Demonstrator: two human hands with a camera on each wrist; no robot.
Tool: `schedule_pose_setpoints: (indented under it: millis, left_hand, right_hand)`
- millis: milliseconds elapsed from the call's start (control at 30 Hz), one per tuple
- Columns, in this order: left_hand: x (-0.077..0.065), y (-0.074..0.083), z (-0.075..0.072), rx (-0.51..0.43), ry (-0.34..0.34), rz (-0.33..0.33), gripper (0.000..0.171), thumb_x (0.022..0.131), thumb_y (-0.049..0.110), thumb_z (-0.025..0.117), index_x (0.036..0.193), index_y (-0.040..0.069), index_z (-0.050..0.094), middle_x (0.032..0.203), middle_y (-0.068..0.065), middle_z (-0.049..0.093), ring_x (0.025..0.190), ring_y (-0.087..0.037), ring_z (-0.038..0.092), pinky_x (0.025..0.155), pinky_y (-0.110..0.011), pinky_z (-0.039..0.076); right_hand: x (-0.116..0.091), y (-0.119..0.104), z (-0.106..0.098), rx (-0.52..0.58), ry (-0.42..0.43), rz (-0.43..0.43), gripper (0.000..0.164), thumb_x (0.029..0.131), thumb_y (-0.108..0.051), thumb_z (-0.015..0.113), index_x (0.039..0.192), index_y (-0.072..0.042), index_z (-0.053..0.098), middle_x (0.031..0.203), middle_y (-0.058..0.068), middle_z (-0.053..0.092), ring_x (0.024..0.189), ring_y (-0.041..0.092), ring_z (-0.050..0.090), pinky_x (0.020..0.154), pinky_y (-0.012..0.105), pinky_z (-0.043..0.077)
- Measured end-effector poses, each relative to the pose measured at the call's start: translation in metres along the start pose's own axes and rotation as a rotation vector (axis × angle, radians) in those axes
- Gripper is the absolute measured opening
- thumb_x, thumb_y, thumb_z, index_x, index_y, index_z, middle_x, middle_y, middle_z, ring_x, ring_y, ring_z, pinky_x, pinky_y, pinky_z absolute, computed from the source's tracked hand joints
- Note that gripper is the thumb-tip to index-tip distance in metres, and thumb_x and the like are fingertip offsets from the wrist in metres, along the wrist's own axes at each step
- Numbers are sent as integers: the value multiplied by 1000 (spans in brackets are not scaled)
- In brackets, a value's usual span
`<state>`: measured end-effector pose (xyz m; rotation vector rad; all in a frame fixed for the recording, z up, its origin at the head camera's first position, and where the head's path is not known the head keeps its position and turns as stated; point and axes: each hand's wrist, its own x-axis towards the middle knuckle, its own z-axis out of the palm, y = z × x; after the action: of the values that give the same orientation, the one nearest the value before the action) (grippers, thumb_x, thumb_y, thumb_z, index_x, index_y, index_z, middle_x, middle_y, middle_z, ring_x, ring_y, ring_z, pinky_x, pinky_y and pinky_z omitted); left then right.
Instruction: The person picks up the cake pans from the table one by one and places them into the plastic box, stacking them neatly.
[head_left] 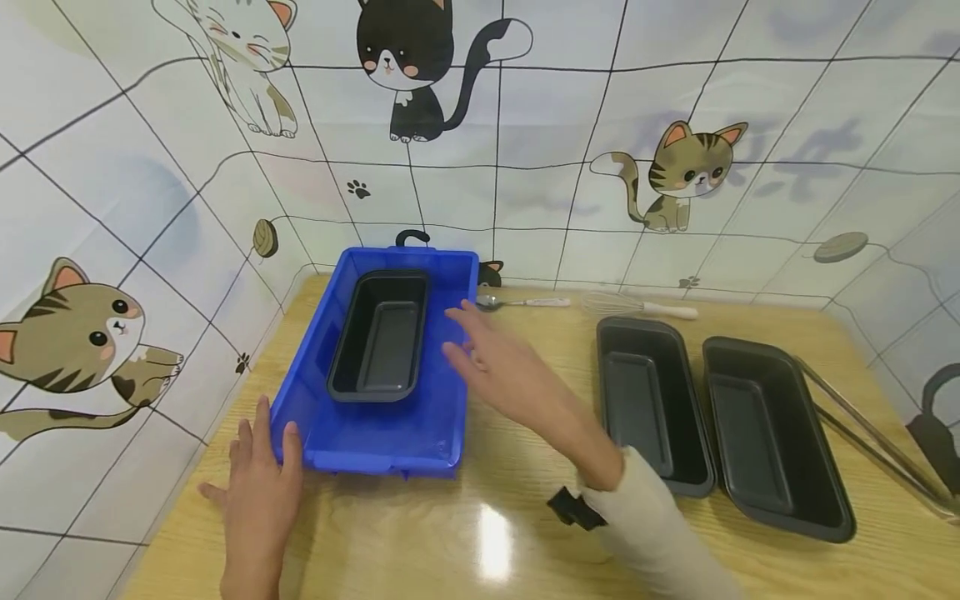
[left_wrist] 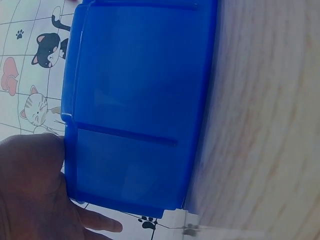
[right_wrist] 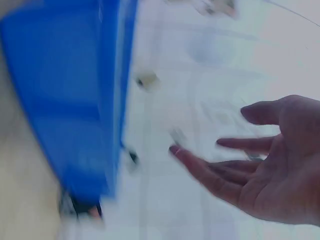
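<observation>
A blue plastic bin (head_left: pixel 390 442) sits at the left of the table with a dark loaf pan (head_left: pixel 393 346) lying inside it. My left hand (head_left: pixel 258 492) touches the bin's near left corner, fingers extended along the outside; the left wrist view has that hand (left_wrist: pixel 32 185) right at the rim of the bin (left_wrist: pixel 140 90). Over the bin's right edge, my right hand (head_left: pixel 510 375) is spread and holds nothing. From the right wrist, the same hand (right_wrist: pixel 270 170) appears apart from the blurred bin (right_wrist: pixel 65 100).
To the right lie two more dark loaf pans (head_left: pixel 637 400), (head_left: pixel 757 442) side by side. Metal tongs (head_left: pixel 870 433) rest beyond them at the far right. Along the back wall are a spoon (head_left: pixel 528 302) and a whisk (head_left: pixel 637 307). Cat-printed sheeting (head_left: pixel 540 183) surrounds the wooden table (head_left: pixel 420 542).
</observation>
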<state>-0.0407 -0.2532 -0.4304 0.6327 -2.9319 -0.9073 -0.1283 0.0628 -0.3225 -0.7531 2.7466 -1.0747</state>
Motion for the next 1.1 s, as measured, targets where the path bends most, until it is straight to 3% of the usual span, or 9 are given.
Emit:
schedule_pose_setpoints:
  millis: [200,333,433,533,667,800,900,1033,1100]
  left_hand:
    - [-2,-3,-4,-22,21,-6,72,118,52,22,178,17,4,177,-39,9,160,-68,11,112,-96,-9]
    - [-2,-5,-6,-42,39,-1,72,118,50,22,178,17,3,176,-39,11,160,-67,13,112,-96,-9]
    - [-1,-7,-9,-50,47,-2,71,118,48,23,178,15,3,175,-40,14,160,-66,17,111,-97,-8]
    - [-1,-8,-11,-55,46,-3,71,118,47,23,178,14,3,175,-40,16,159,-65,19,111,-97,-7]
    - [-3,-9,-8,-48,29,-12,71,118,46,23,178,13,3,175,-40,17,159,-65,20,111,-97,-6]
    - [-6,-7,-4,-58,4,-24,71,119,45,23,178,12,4,175,-40,17,160,-64,20,112,-97,-5]
    - [-6,-4,-2,-73,-1,-14,70,119,45,24,178,13,4,175,-39,18,161,-62,20,113,-97,-5]
    - [-3,-1,-1,-76,2,14,70,119,45,25,178,13,5,176,-38,18,162,-61,20,113,-96,-5]
    - [-1,-1,-1,-73,-1,22,70,119,46,25,178,13,4,176,-38,18,161,-62,20,113,-96,-4]
  right_hand:
    - [-119,58,-74,-113,148,102,49,120,-28,49,167,-16,47,109,4,82,87,15,75,70,34,58]
    - [-190,104,-93,-135,35,386,54,122,-32,41,172,-12,37,94,-6,79,75,8,71,66,34,59]
    - [-223,130,-84,-52,-121,573,63,123,-38,34,174,-3,24,106,9,81,78,14,76,71,39,64]
    - [-238,144,-67,89,-169,632,67,123,-38,31,175,0,13,140,38,65,83,12,78,74,36,65]
    - [-253,144,-48,118,-22,589,61,123,-29,36,174,1,21,167,44,33,86,6,79,67,29,63]
    - [-258,145,-38,146,-46,652,61,123,-33,34,173,0,24,158,40,50,83,9,78,65,31,61]
    - [-255,152,-23,244,-94,686,66,123,-36,34,177,-6,10,162,45,40,84,12,79,72,37,64]
    - [-251,164,9,367,73,599,71,122,-25,40,178,-20,-4,144,43,52,74,16,75,66,40,65]
    - [-250,171,20,421,160,540,71,122,-20,38,178,-23,-5,120,28,66,68,20,72,60,36,63]
